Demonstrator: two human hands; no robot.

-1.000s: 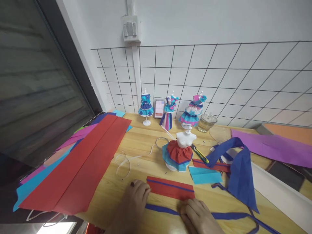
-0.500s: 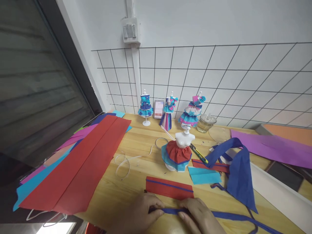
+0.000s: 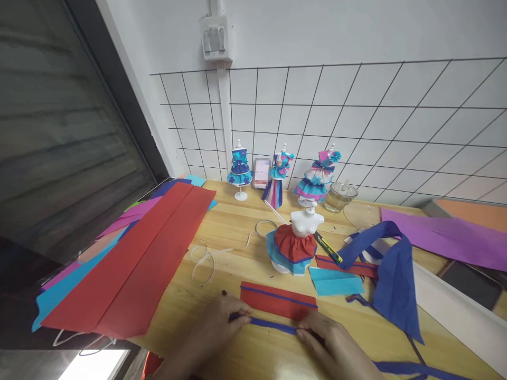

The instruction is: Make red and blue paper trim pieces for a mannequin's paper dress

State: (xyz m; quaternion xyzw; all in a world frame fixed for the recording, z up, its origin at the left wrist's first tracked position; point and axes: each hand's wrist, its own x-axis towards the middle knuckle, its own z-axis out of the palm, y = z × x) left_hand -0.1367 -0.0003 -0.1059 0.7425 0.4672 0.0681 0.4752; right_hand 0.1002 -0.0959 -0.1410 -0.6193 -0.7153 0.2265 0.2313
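- Your left hand (image 3: 226,319) has its fingers closed on the narrow dark-blue strip (image 3: 273,325) near its left end; your right hand (image 3: 332,340) pinches it farther along.
- Between your fingers the strip runs nearly straight, low over the counter (image 3: 237,266). Light, even tension should suit it; a hard pull could stretch or tear something this thin.
- Pinch close to the edges and smooth outward, so that the strip lies flat with no twist. Whether it is folded or single under your fingertips, you cannot tell from here.
- Just beyond the strip lies the red rectangle (image 3: 277,301), flat, with a thin blue band along its far edge. Your right fingers are at its near right corner, so ease them there to avoid creasing it.
- Farther out stands the small white dress form (image 3: 306,223), in a gathered red skirt (image 3: 295,244) with blue trim over a light-blue layer, its ruffles soft and crinkled.
- Right of it are a slim yellow-and-black cutter (image 3: 328,248), a smooth turquoise piece (image 3: 336,281) and a loosely looped blue sheet (image 3: 397,287).
- On your left, long red sheets (image 3: 138,264) lie with crisp lengthwise creases; whether paper or cloth, you cannot tell.
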